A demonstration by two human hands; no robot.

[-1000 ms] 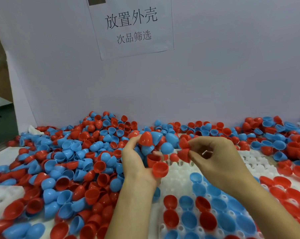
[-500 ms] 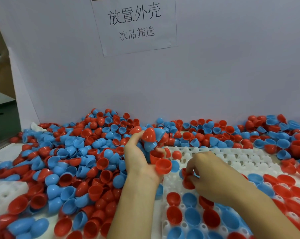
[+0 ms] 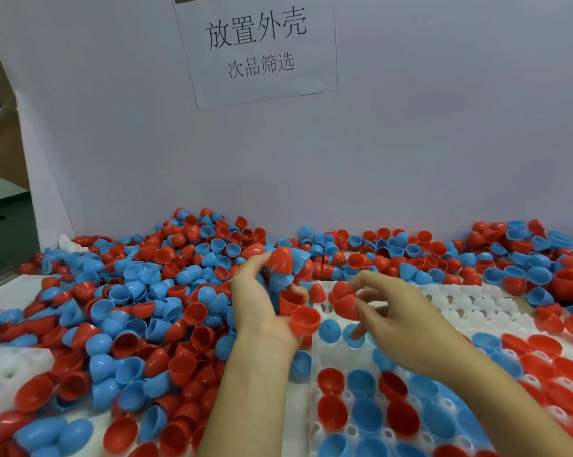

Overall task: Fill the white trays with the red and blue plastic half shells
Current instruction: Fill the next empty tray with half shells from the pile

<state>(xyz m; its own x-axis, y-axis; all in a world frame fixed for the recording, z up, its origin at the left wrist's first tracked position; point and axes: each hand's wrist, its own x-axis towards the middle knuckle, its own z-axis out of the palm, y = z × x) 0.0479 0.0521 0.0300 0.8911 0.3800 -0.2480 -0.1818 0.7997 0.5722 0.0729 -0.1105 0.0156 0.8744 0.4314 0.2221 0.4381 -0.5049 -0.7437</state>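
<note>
My left hand (image 3: 258, 305) cups a bunch of red and blue half shells (image 3: 286, 268), palm turned right, above the left edge of a white tray (image 3: 476, 305). My right hand (image 3: 400, 321) pinches one red half shell (image 3: 342, 300) just right of that bunch, over the tray's far rows. The tray's near rows hold red and blue shells (image 3: 361, 407), hollow side up; several far pockets are bare. A big loose pile of red and blue shells (image 3: 130, 308) covers the table on the left.
More loose shells (image 3: 509, 255) line the white back wall, which bears a paper sign (image 3: 258, 44). Part of a second white tray (image 3: 1, 367) shows at the left edge. Shells also lie on the tray's right side (image 3: 542, 351).
My right hand set down low over the tray half a second ago, then rose back up beside my left hand, now pinching a red shell. My left hand barely moved.
</note>
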